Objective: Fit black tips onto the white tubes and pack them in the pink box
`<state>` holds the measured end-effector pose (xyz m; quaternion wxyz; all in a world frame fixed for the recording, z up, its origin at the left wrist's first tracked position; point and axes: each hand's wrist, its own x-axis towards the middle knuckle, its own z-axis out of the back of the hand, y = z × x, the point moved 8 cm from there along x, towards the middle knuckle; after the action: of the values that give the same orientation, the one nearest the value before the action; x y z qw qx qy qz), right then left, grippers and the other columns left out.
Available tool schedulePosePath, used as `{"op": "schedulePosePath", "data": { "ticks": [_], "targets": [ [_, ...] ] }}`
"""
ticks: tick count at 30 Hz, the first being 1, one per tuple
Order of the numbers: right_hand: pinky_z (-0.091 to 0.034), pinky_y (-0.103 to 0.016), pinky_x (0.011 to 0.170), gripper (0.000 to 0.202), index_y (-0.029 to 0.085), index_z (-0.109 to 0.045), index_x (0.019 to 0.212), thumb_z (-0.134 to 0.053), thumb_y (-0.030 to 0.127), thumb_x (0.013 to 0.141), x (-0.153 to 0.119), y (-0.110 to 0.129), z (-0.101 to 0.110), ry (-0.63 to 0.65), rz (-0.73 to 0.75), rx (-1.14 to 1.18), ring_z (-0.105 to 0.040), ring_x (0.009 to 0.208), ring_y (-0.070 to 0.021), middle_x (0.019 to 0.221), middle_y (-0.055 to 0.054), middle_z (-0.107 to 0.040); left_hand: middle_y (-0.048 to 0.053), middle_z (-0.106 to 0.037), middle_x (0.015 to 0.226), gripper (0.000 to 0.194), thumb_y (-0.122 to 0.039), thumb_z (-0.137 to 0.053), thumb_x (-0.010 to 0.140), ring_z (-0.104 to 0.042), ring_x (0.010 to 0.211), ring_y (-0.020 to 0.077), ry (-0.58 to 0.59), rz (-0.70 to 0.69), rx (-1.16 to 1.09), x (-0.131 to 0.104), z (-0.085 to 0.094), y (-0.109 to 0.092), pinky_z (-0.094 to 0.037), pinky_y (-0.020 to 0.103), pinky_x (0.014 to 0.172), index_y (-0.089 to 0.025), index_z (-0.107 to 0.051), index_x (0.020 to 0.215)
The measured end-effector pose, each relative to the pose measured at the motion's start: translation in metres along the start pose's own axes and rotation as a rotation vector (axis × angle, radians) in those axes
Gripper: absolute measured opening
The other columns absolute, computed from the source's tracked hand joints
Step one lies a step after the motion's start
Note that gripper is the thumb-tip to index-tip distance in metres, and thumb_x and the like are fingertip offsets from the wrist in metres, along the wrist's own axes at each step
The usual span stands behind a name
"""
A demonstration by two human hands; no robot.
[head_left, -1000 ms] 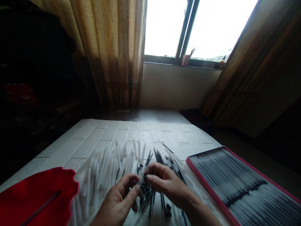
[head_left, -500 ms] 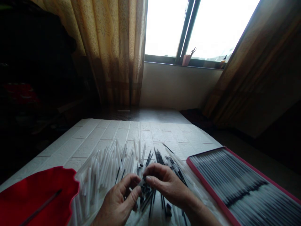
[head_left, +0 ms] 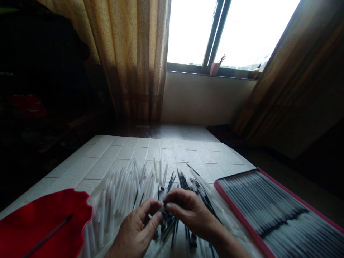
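My left hand (head_left: 139,227) is pinched on a small translucent, tube-like piece (head_left: 162,208), probably part of a pen. My right hand (head_left: 192,211) meets it fingertip to fingertip, thumb and index closed on the other end of the same piece. Beneath and beyond the hands lie slim black rods (head_left: 183,182) that look like pen refills, together with small black pieces (head_left: 193,240). To the left spreads a loose pile of clear plastic tubes (head_left: 118,193), like pen barrels. Fingers hide much of the held piece.
A red scalloped dish (head_left: 67,208) with one thin stick in it stands at the left. On the right lies a pink-edged tray (head_left: 233,204) filled with rows of pen-like sticks. The white brick-patterned tabletop (head_left: 172,154) reaches toward a window (head_left: 188,32) and curtains (head_left: 129,53).
The view has shifted very slightly. Both hands stay together on the small piece, with the right fingertips a little more closed over its end.
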<state>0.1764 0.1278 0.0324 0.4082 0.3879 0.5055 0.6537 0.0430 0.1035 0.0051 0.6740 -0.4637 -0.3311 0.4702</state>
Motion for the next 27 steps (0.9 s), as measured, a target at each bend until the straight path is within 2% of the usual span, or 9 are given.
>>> {"op": "schedulePosePath", "data": {
  "ticks": [3,7,11,16,22,27],
  "targets": [
    [-0.044,-0.026,0.065,0.007,0.018,-0.070,0.082,-0.064,0.022,0.081,-0.001,0.009,0.002,-0.004,0.079,-0.172,-0.058,0.069,-0.0147,0.074,-0.001,-0.066,0.001,-0.070,0.085,0.020,-0.038,-0.051,0.093,-0.065,0.063,0.0149,-0.015,-0.012,0.087,-0.001,0.002,-0.002,-0.049,0.021,0.058,-0.023,-0.062,0.100],
    [-0.044,-0.025,0.064,0.007,0.019,-0.070,0.081,-0.063,0.020,0.082,-0.003,0.014,0.002,0.021,0.155,-0.350,-0.060,0.067,-0.0150,0.073,-0.001,-0.068,-0.001,-0.073,0.079,0.014,-0.032,-0.054,0.091,-0.068,0.064,0.0170,-0.071,-0.072,0.244,-0.003,0.006,-0.012,-0.047,0.022,0.060,-0.026,-0.065,0.096],
    [-0.042,-0.025,0.064,0.012,0.019,-0.068,0.081,-0.059,0.025,0.086,-0.002,0.009,-0.001,0.045,0.150,-0.485,-0.061,0.068,-0.0159,0.074,-0.003,-0.069,0.000,-0.076,0.080,0.013,-0.030,-0.054,0.091,-0.072,0.072,0.0200,-0.108,-0.152,0.336,-0.004,0.008,-0.022,-0.046,0.023,0.062,-0.027,-0.067,0.091],
    [-0.038,-0.024,0.062,0.018,0.018,-0.064,0.077,-0.053,0.026,0.088,-0.002,0.005,-0.005,0.063,0.125,-0.629,-0.060,0.067,-0.0160,0.072,-0.004,-0.066,0.000,-0.077,0.083,0.013,-0.028,-0.055,0.091,-0.074,0.077,0.0217,-0.105,-0.169,0.370,-0.002,0.007,-0.019,-0.047,0.023,0.065,-0.029,-0.067,0.092],
    [-0.028,-0.026,0.055,0.036,0.019,-0.050,0.063,-0.041,0.034,0.094,-0.002,0.002,-0.012,0.079,0.151,-0.773,-0.048,0.056,-0.0129,0.059,0.000,-0.053,-0.001,-0.077,0.083,0.011,-0.026,-0.054,0.092,-0.074,0.077,0.0197,-0.079,-0.188,0.421,-0.003,0.003,-0.015,-0.048,0.022,0.066,-0.028,-0.065,0.092],
    [-0.021,-0.028,0.052,0.043,0.020,-0.039,0.055,-0.036,0.036,0.095,0.001,-0.006,-0.013,0.079,0.139,-0.757,-0.035,0.049,-0.0106,0.052,0.004,-0.038,-0.004,-0.077,0.084,0.009,-0.025,-0.056,0.091,-0.074,0.077,0.0171,-0.087,-0.216,0.426,-0.005,0.002,-0.018,-0.049,0.019,0.067,-0.028,-0.064,0.092]
  ]
}}
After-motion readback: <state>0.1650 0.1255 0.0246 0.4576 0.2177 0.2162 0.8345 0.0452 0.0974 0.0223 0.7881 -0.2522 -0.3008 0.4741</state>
